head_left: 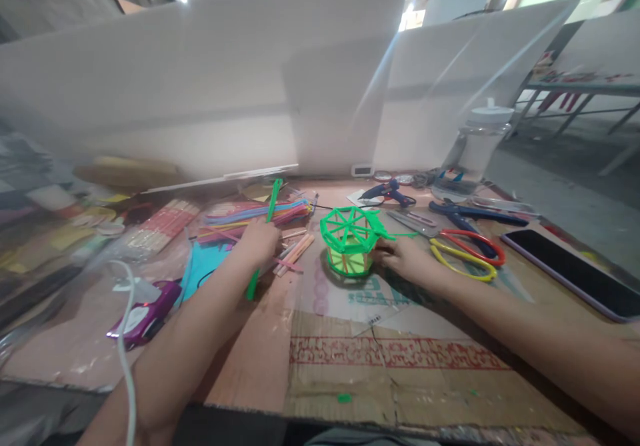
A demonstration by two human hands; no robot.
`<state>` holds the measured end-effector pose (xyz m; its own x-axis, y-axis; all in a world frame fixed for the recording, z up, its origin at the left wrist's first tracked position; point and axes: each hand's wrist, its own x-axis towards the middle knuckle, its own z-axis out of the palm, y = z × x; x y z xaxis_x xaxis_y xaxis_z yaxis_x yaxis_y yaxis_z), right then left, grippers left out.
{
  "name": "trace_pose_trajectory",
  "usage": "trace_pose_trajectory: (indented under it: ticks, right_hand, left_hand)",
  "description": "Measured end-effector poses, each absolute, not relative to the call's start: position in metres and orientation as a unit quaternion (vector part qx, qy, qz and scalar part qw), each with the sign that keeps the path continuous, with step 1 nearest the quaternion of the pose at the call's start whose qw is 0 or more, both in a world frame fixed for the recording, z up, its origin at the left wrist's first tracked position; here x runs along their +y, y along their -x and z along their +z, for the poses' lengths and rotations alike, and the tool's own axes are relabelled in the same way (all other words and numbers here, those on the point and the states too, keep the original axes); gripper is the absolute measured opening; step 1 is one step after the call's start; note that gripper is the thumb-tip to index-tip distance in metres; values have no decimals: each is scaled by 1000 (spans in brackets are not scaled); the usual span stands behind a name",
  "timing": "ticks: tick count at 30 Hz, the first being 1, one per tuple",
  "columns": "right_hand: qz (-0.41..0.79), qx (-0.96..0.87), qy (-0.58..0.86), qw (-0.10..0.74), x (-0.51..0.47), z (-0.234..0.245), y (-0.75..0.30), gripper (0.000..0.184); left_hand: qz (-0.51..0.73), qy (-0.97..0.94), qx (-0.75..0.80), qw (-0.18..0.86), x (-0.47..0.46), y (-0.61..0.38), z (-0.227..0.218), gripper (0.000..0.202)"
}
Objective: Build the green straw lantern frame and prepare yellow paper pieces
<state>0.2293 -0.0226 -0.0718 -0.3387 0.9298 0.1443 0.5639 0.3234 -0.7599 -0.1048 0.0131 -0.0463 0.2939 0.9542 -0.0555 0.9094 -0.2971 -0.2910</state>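
My left hand (263, 241) is closed around a bundle of green pipe cleaners (273, 201), which sticks out above and below the fist. To the right stands a small lantern-shaped frame (350, 229), covered in bright green, with spokes across its top, thin uprights and a yellow-green base. My right hand (393, 254) is at its right side, fingers bent against it; the fingertips are partly hidden. A green strand (400, 235) runs out from the frame above that hand. Thin pinkish sticks (296, 254) lie beside my left hand.
Scissors (463, 254) with red and yellow handles, blue pliers (457, 216) and a glue gun (387, 194) lie to the right and behind. A phone (575, 273) and a water bottle (470, 149) stand farther right. Coloured pipe cleaners (260, 214) and a purple device (147, 316) with a white cable are left.
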Motion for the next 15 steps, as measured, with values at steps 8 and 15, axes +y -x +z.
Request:
trace_pose_trajectory:
  ticks: [8,15]
  right_hand:
    - [278,-711,528,373,19,-43,-235,23]
    - [224,-756,537,300,41,-64,-229,16]
  left_hand:
    - [11,819,-552,156,4,92,-36,26]
    - [60,789,-609,63,26,60,-51,33]
